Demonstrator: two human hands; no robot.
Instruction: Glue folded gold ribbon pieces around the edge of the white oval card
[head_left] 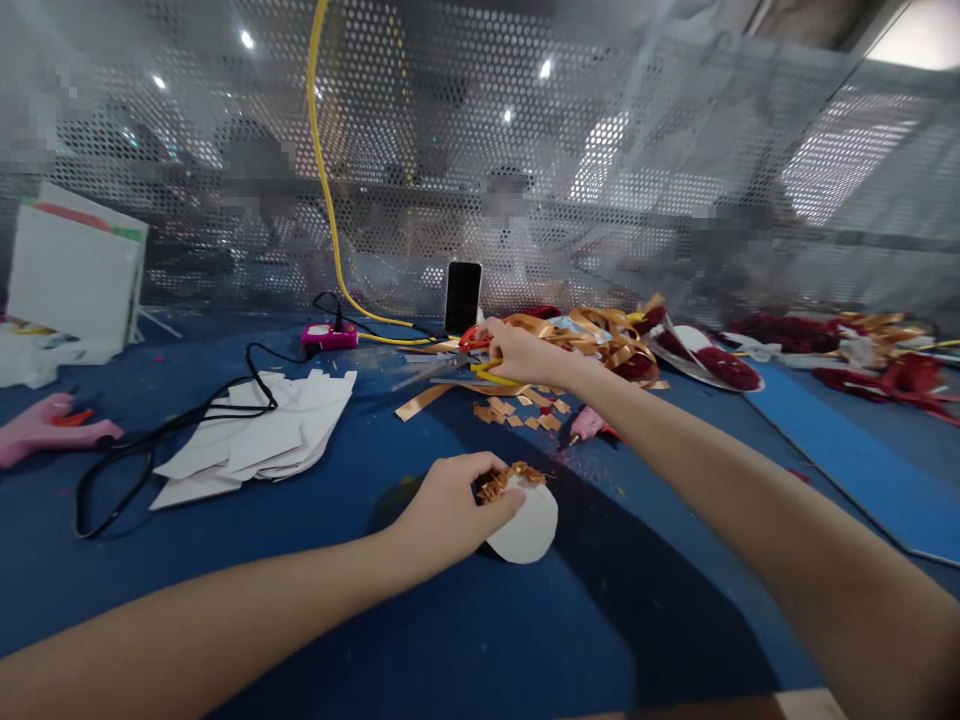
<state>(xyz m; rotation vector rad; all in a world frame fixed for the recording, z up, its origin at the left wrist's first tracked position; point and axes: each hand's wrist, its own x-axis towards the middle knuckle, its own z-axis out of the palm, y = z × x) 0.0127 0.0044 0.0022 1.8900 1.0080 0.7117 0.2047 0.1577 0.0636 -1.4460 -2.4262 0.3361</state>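
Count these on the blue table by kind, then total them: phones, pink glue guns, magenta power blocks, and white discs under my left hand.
Phone: 1
Pink glue guns: 2, one partly hidden
Magenta power block: 1
White disc under left hand: 1
Total: 5

L hand (450, 510) covers pt. of white disc (525, 525); disc underside hidden. Orange-handled tool (469, 341), far, partly obsc. by R hand (516, 352); type unclear. Pink glue gun (54, 430), L, cut by edge; 2nd pink tool (589, 424), farther R, partly behind R forearm (705, 475). Shapes (259, 160) across perforated screen (465, 100), far, blurred/pixelated.
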